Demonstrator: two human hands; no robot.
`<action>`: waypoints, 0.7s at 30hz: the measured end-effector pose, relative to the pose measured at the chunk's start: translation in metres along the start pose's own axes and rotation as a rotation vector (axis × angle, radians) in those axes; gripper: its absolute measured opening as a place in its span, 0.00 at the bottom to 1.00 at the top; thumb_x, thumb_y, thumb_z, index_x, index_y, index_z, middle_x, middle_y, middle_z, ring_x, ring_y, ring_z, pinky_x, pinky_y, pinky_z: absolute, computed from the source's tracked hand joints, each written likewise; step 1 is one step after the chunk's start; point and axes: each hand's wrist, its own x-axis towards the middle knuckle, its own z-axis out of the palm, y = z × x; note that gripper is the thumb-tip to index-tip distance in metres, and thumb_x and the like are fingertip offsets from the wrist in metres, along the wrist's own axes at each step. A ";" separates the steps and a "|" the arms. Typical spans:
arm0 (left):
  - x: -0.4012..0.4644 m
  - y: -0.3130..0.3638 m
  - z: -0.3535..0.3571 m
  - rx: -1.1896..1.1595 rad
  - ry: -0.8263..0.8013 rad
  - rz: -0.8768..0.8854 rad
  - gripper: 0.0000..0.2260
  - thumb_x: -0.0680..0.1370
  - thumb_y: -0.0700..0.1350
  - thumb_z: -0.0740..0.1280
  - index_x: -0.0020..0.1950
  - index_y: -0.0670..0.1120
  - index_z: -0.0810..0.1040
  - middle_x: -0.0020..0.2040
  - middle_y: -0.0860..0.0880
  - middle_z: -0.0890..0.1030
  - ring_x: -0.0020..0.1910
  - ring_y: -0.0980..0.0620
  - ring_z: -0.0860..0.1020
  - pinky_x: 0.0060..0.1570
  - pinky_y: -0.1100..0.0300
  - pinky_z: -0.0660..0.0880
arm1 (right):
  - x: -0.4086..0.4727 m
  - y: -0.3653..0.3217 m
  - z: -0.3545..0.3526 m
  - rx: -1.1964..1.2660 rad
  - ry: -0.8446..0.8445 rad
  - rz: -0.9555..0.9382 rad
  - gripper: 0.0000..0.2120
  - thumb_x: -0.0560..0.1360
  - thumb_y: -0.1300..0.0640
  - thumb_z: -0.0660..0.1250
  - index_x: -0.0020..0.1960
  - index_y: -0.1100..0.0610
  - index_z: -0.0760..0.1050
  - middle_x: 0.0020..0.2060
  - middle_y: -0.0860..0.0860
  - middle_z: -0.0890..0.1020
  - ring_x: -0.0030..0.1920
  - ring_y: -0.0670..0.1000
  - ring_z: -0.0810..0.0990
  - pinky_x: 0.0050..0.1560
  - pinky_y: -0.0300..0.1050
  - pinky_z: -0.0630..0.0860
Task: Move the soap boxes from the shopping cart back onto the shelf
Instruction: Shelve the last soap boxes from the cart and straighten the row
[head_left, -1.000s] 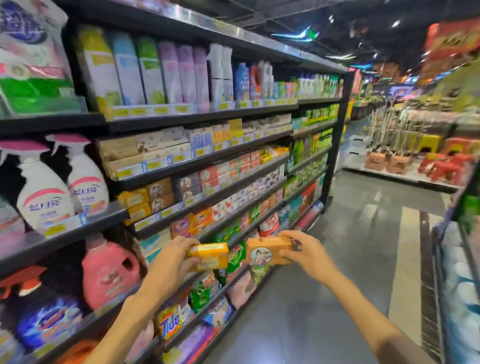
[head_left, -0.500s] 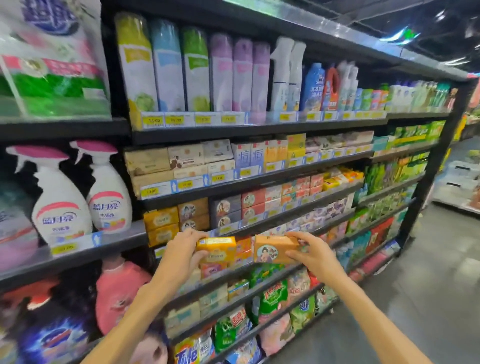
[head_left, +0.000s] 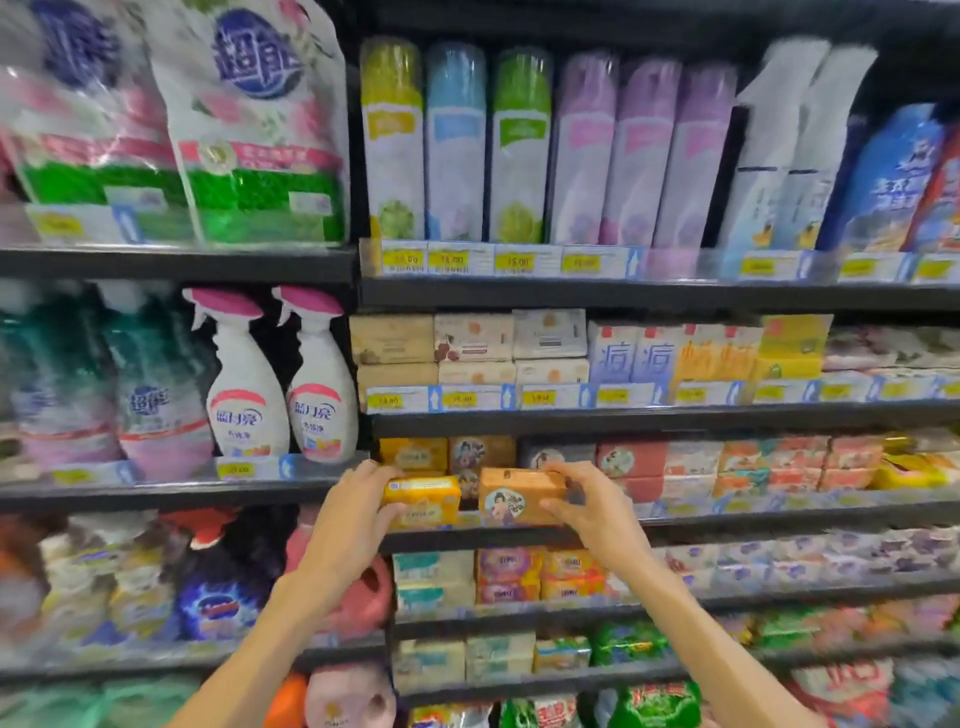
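My left hand (head_left: 349, 512) grips a yellow soap box (head_left: 422, 500) by its left end. My right hand (head_left: 589, 501) grips an orange-brown soap box (head_left: 517, 496) with a round picture on its front. Both boxes are held side by side at the front edge of the third shelf (head_left: 727, 517), just in front of matching yellow boxes (head_left: 413, 453) and brown boxes (head_left: 480, 453) stacked there. The shopping cart is out of view.
More soap boxes (head_left: 769, 462) fill the same shelf to the right. The shelf above holds beige and white boxes (head_left: 472, 338). Two white spray bottles (head_left: 283, 384) stand to the left. Aerosol cans (head_left: 519, 145) line the top shelf; packets fill the lower ones.
The view has swung left to face the shelves squarely. Both hands have carried their boxes up and in toward the soap shelf, still holding them.
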 end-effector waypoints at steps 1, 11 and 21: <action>-0.001 -0.002 -0.001 0.013 0.000 -0.023 0.17 0.77 0.47 0.71 0.65 0.48 0.77 0.57 0.51 0.77 0.57 0.48 0.75 0.55 0.52 0.73 | 0.004 -0.004 0.005 -0.003 0.002 -0.017 0.20 0.73 0.53 0.75 0.63 0.44 0.76 0.51 0.39 0.78 0.52 0.40 0.77 0.53 0.36 0.73; -0.007 -0.027 -0.010 0.096 -0.008 -0.098 0.15 0.76 0.46 0.72 0.62 0.52 0.77 0.55 0.51 0.77 0.55 0.46 0.76 0.53 0.49 0.74 | 0.036 -0.023 0.052 -0.113 0.035 -0.081 0.20 0.73 0.52 0.74 0.64 0.46 0.77 0.55 0.42 0.81 0.48 0.44 0.79 0.48 0.44 0.77; 0.006 -0.022 0.004 0.117 -0.001 -0.068 0.17 0.78 0.48 0.69 0.67 0.51 0.75 0.59 0.51 0.75 0.57 0.48 0.73 0.56 0.52 0.73 | 0.038 -0.009 0.075 -0.523 0.085 -0.130 0.19 0.70 0.51 0.77 0.60 0.48 0.80 0.54 0.46 0.83 0.56 0.55 0.76 0.48 0.51 0.79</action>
